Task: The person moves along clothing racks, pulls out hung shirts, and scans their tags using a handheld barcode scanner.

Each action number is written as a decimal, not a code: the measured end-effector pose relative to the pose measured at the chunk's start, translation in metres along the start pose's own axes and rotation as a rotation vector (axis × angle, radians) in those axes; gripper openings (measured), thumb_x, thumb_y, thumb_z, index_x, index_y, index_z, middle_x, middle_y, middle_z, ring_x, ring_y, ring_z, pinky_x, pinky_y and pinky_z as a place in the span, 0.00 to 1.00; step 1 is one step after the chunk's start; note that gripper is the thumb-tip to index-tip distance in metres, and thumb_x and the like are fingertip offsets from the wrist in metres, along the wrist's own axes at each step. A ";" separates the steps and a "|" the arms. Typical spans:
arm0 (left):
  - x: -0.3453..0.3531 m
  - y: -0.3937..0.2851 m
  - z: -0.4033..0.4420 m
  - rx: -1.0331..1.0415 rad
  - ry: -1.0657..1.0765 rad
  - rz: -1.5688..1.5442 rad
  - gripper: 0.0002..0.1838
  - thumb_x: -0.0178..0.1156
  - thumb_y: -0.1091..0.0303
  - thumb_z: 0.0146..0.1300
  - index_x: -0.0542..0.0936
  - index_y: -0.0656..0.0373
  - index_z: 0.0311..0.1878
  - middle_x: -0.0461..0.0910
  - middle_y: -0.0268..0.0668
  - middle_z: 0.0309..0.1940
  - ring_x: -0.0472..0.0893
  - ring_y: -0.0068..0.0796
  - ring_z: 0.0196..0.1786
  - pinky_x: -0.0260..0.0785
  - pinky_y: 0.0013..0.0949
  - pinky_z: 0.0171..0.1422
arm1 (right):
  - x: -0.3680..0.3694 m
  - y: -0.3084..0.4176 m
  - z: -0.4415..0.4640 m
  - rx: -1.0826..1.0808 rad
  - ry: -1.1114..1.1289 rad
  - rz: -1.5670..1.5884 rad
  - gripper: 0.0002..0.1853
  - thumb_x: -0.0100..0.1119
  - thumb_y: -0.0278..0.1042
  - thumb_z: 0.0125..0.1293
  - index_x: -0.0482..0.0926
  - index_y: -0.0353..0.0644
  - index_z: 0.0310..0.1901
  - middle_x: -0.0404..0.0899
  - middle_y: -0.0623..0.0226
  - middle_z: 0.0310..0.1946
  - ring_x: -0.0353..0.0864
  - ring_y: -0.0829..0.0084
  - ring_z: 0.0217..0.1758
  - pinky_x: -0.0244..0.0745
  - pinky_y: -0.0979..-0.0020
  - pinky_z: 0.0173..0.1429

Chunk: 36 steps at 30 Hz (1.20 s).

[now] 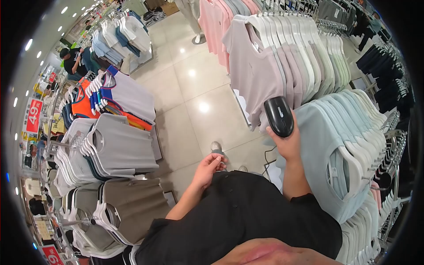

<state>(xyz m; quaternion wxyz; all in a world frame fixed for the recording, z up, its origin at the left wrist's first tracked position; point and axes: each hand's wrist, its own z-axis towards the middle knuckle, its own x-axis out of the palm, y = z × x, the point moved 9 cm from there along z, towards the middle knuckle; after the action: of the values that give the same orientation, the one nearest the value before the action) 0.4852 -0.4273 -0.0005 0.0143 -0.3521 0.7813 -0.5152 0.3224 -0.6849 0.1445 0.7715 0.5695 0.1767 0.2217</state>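
Observation:
My right hand is wrapped round a black handheld garment steamer, its smooth oval head turned up. A dark cord hangs below that hand. Just beyond the steamer hangs a pale mauve T-shirt, the front one on its rail; whether they touch I cannot tell. To the right of my wrist are light blue T-shirts on white hangers. In front of my chest, over the aisle, my left hand has its fingers curled with the tips pressed together. Anything in that pinch is too small to make out.
Racks of grey T-shirts, brown shirts and sports vests line the left side. Tiled floor runs between the racks. A person in black stands at far left. Metal rails stick out at right.

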 end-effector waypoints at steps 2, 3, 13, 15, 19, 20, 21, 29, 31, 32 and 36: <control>-0.012 -0.006 0.014 0.005 -0.034 -0.005 0.12 0.55 0.62 0.83 0.79 0.60 0.56 0.85 0.39 0.51 0.83 0.29 0.49 0.75 0.34 0.59 | 0.009 0.019 0.026 -0.098 -0.045 0.024 0.39 0.78 0.23 0.60 0.69 0.33 0.71 0.75 0.58 0.66 0.81 0.73 0.61 0.79 0.69 0.62; -0.016 -0.010 0.023 0.000 -0.026 -0.008 0.12 0.55 0.62 0.83 0.79 0.60 0.56 0.85 0.39 0.51 0.83 0.29 0.49 0.75 0.34 0.59 | 0.015 0.026 0.038 -0.106 -0.056 0.075 0.36 0.79 0.24 0.59 0.72 0.34 0.69 0.72 0.57 0.68 0.79 0.69 0.65 0.78 0.66 0.64; -0.060 -0.082 0.151 -0.016 0.125 0.004 0.10 0.56 0.63 0.82 0.80 0.58 0.55 0.86 0.37 0.50 0.84 0.27 0.47 0.75 0.33 0.57 | 0.053 0.032 0.132 -0.129 -0.235 -0.827 0.22 0.81 0.35 0.54 0.88 0.42 0.51 0.70 0.54 0.70 0.69 0.48 0.71 0.66 0.52 0.73; -0.074 -0.104 0.178 0.006 0.163 -0.012 0.10 0.56 0.62 0.82 0.80 0.58 0.54 0.86 0.37 0.49 0.84 0.26 0.47 0.75 0.32 0.57 | 0.059 0.027 0.147 -0.079 -0.278 -0.891 0.22 0.81 0.36 0.55 0.87 0.42 0.51 0.71 0.54 0.69 0.69 0.48 0.70 0.66 0.52 0.73; -0.105 -0.151 0.225 0.018 0.177 0.022 0.10 0.57 0.63 0.81 0.80 0.58 0.53 0.86 0.37 0.49 0.85 0.26 0.46 0.75 0.31 0.55 | 0.077 0.024 0.172 -0.021 -0.337 -0.887 0.23 0.81 0.36 0.55 0.86 0.41 0.52 0.75 0.52 0.61 0.74 0.48 0.65 0.70 0.51 0.69; -0.110 -0.161 0.235 0.008 0.183 0.037 0.10 0.57 0.63 0.81 0.80 0.58 0.53 0.86 0.37 0.49 0.85 0.26 0.46 0.75 0.31 0.55 | 0.080 0.019 0.176 0.039 -0.338 -0.825 0.23 0.81 0.37 0.55 0.86 0.40 0.52 0.77 0.51 0.58 0.75 0.48 0.63 0.71 0.51 0.68; -0.115 -0.168 0.243 -0.004 0.190 0.053 0.10 0.57 0.63 0.81 0.80 0.58 0.53 0.86 0.37 0.49 0.85 0.26 0.46 0.75 0.31 0.55 | 0.084 0.017 0.179 0.049 -0.357 -0.839 0.23 0.81 0.37 0.55 0.86 0.40 0.52 0.77 0.51 0.58 0.75 0.48 0.63 0.71 0.51 0.68; -0.146 -0.176 0.304 -0.141 0.307 0.093 0.10 0.58 0.64 0.81 0.81 0.60 0.53 0.87 0.36 0.47 0.84 0.23 0.44 0.75 0.29 0.53 | 0.093 0.004 0.187 0.156 -0.590 -0.708 0.23 0.79 0.28 0.57 0.82 0.36 0.54 0.83 0.61 0.49 0.84 0.67 0.49 0.77 0.67 0.57; -0.150 -0.173 0.315 -0.166 0.331 0.104 0.10 0.58 0.64 0.81 0.82 0.60 0.53 0.87 0.36 0.47 0.84 0.23 0.44 0.75 0.29 0.53 | 0.091 0.003 0.187 0.162 -0.616 -0.650 0.24 0.79 0.27 0.57 0.81 0.36 0.55 0.83 0.62 0.48 0.83 0.70 0.49 0.77 0.68 0.57; -0.151 -0.174 0.320 -0.156 0.345 0.105 0.10 0.58 0.64 0.81 0.82 0.60 0.53 0.87 0.36 0.47 0.84 0.23 0.43 0.75 0.29 0.52 | 0.090 0.001 0.188 0.154 -0.628 -0.573 0.24 0.79 0.27 0.58 0.81 0.35 0.55 0.84 0.64 0.47 0.82 0.73 0.48 0.77 0.70 0.57; -0.153 -0.173 0.335 -0.129 0.363 0.092 0.10 0.59 0.64 0.80 0.82 0.60 0.53 0.87 0.35 0.46 0.84 0.23 0.43 0.74 0.28 0.51 | 0.083 0.000 0.186 0.158 -0.636 -0.612 0.25 0.79 0.26 0.57 0.80 0.34 0.55 0.85 0.67 0.47 0.82 0.75 0.49 0.77 0.71 0.56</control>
<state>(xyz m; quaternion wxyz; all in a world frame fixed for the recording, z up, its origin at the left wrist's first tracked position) 0.8222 -0.6455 -0.0688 -0.1262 -0.2176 0.8177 -0.5178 0.4893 -0.7886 0.1969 0.7716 0.5882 0.1075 -0.2168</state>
